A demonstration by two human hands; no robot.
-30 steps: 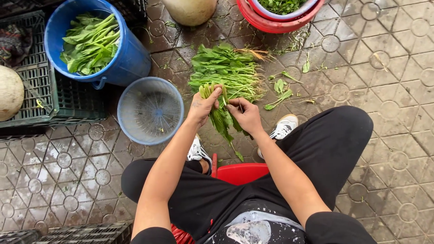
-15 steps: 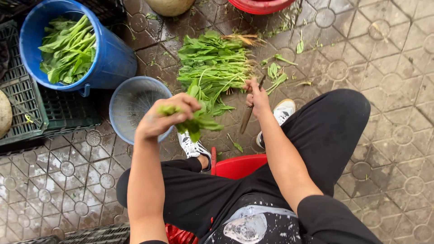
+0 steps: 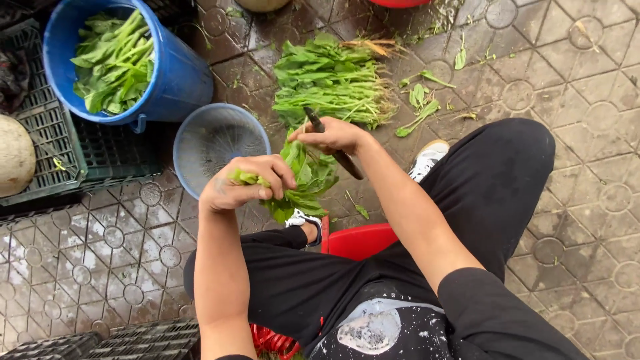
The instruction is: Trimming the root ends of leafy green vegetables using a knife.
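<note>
Left hand [image 3: 243, 183] fingers pinch a leafy bunch [image 3: 303, 177]; right hand [image 3: 333, 135] grips a knife [image 3: 340, 157]. Blue bucket [image 3: 177, 73] holds trimmed greens; an untrimmed pile [image 3: 333, 83] remains.

Both hands work close together above the wet paved floor [image 3: 87, 260], the left hand [image 3: 248, 184] closed on a bunch of greens [image 3: 303, 179], the right hand [image 3: 331, 135] gripping a dark knife [image 3: 337, 150] that lies slantwise between them, so hardly any gap is left there. Just beyond the left hand, a pale blue strainer basin [image 3: 220, 143] blocks the way, touching a blue bucket [image 3: 160, 73] behind it. Farther left, a dark crate [image 3: 47, 143] fills the floor. Straight ahead of the right hand lies a heap of leafy stalks [image 3: 333, 83]. To the right, past scattered leaf scraps [image 3: 420, 107], the paving lies open. Beneath the hands, the person's knees and a red stool [image 3: 363, 240] close the near side.
</note>
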